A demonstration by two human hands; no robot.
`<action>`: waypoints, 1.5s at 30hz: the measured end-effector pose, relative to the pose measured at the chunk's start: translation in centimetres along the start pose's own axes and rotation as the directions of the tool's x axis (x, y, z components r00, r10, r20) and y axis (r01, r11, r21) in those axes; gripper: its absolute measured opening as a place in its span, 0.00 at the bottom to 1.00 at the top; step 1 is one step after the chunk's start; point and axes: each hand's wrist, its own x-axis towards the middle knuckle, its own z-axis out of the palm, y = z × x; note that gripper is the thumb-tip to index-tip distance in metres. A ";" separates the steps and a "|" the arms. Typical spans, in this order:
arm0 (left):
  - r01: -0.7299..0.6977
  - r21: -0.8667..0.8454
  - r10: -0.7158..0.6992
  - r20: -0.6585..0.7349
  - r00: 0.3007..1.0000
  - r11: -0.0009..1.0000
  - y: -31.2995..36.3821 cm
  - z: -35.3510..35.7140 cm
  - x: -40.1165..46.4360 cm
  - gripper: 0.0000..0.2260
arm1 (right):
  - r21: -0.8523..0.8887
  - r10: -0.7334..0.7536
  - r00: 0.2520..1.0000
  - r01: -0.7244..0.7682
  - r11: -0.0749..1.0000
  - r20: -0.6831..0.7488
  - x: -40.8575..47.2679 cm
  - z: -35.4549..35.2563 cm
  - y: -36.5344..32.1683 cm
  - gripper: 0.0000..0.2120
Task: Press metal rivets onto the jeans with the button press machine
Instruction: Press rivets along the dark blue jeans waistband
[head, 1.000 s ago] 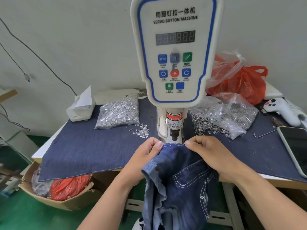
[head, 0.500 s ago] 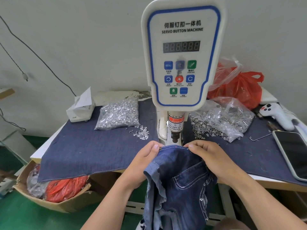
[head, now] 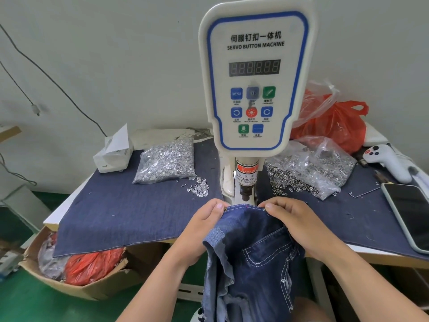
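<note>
Dark blue jeans (head: pixel 253 252) hang over the table's front edge, their stitched top edge stretched flat just below the press head (head: pixel 246 190) of the white servo button machine (head: pixel 255 84). My left hand (head: pixel 204 226) pinches the left corner of that edge, where a small rivet shows by my thumb. My right hand (head: pixel 294 221) pinches the right corner, with another rivet at my fingertips. A clear bag of silver rivet pins (head: pixel 166 162) lies left of the machine, with loose pins (head: pixel 197 188) spilled beside it. A bag of ring-shaped rivet caps (head: pixel 311 170) lies to the right.
A denim cloth (head: pixel 130 210) covers the table. A white tissue box (head: pixel 113 153) sits back left; a red plastic bag (head: pixel 334 124), a white controller (head: pixel 387 162) and a phone (head: pixel 411 214) lie at the right. A cardboard box (head: pixel 79 270) with bags stands under the table's left side.
The view has shifted so the machine sits lower and closer. Both hands keep their pinch on the jeans' top edge below the press head, nudged slightly forward.
</note>
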 end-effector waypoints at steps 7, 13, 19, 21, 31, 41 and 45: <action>-0.005 0.027 0.006 -0.020 1.000 1.000 0.1 0.0 0.0 0.20 | 0.003 -0.006 1.000 0.006 1.000 0.003 -0.1 0.0 0.1 0.14; 0.000 0.021 0.001 -0.017 1.000 1.000 -0.1 0.0 0.2 0.20 | -0.003 -0.009 1.000 0.009 1.000 0.003 -0.1 0.0 -0.1 0.14; -0.002 0.030 0.003 -0.018 1.000 1.000 -0.3 -0.1 0.3 0.19 | -0.017 -0.013 1.000 0.013 1.000 0.006 -0.1 0.0 0.0 0.15; 0.000 0.024 0.001 -0.018 1.000 1.000 -0.2 0.0 0.3 0.20 | -0.014 -0.013 1.000 0.014 1.000 0.010 -0.1 0.0 0.0 0.14; -0.015 0.016 0.016 -0.020 1.000 1.000 -0.3 -0.1 0.3 0.19 | -0.018 -0.030 0.999 0.031 0.999 0.018 -0.3 0.0 -0.3 0.15; -0.013 -0.052 0.014 0.017 1.000 0.999 -0.7 -0.3 0.2 0.15 | -0.026 -0.060 0.996 0.062 0.998 0.072 -0.4 -0.5 0.3 0.12; -0.017 -0.172 0.029 0.067 0.997 0.985 -0.1 -0.2 -0.7 0.12 | -0.072 -0.118 0.980 0.131 0.989 0.160 -0.7 -1.4 0.7 0.10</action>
